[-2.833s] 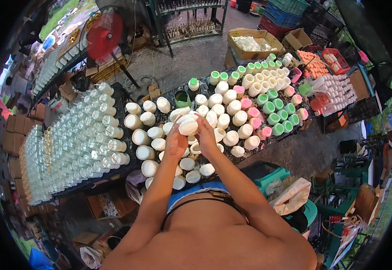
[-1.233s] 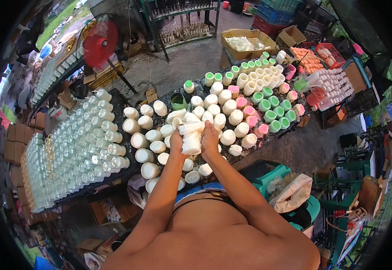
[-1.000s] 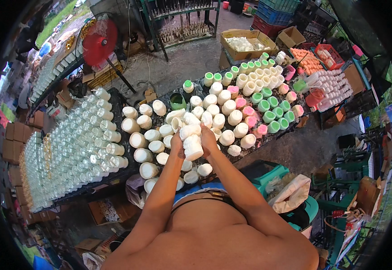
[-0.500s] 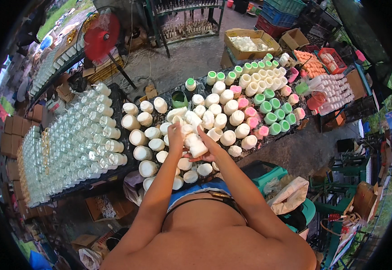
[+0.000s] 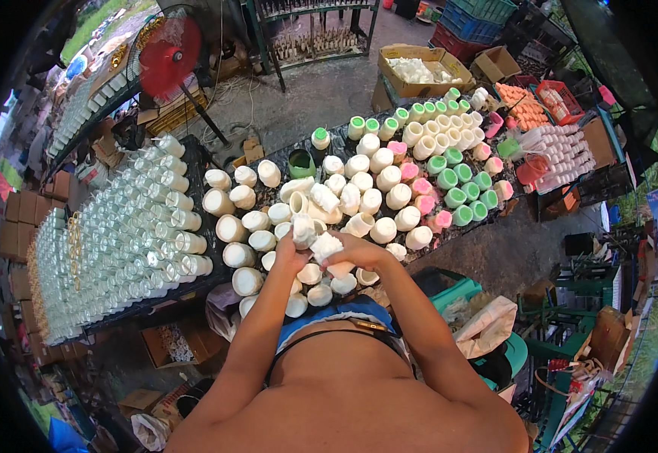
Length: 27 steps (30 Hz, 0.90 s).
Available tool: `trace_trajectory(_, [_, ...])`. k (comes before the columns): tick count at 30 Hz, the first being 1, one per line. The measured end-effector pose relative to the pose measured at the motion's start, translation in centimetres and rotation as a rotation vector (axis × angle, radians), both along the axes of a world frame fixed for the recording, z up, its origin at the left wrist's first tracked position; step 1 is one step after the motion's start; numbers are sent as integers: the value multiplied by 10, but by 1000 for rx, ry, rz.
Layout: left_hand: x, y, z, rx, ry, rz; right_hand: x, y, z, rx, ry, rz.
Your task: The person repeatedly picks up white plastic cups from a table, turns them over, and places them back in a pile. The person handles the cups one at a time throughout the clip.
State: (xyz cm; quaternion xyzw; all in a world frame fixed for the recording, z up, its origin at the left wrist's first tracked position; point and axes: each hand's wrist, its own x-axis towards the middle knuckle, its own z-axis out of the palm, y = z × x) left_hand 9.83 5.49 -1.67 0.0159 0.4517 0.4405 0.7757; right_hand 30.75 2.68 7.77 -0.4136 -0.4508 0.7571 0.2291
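My left hand (image 5: 290,257) is closed around a white, waxy-looking cup-shaped piece (image 5: 303,229) at the near side of the table. Close beside it, my right hand (image 5: 361,254) grips a rough, crumbly-topped white block (image 5: 327,247). A smooth white cylinder (image 5: 340,269) shows just under that block, partly hidden by the fingers; I cannot tell whether it is held too. Just beyond the hands lie white pieces on their sides, among them a hollow white cup (image 5: 297,202) and a lumpy white chunk (image 5: 324,198). White cylinders (image 5: 247,281) stand in rows around them.
Rows of clear glass jars (image 5: 129,241) cover the table's left end. Green cylinders (image 5: 455,198), pink-topped ones (image 5: 424,204) and cream cups (image 5: 423,148) stand to the right. A dark green container (image 5: 301,164) sits at the far edge. Beyond are a red fan (image 5: 170,57) and a carton (image 5: 393,59).
Both hands have come down closer to my body. The white pieces, bunched together between the hands before, now show as separate ones, a cup-shaped piece left and a block right.
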Motion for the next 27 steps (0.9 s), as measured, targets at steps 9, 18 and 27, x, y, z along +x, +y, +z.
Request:
trace_trajectory(9, [-43,-22,21,158,154,-65,16,39,-48,486,-721,-139])
trace_trajectory(18, [-38,-37,0,249,-7,-107,-20,53,-69,987,-981,-82])
trace_trajectory(27, [-21,-44,13,134,-174,-136,-12,2,-77,205,-482,-258])
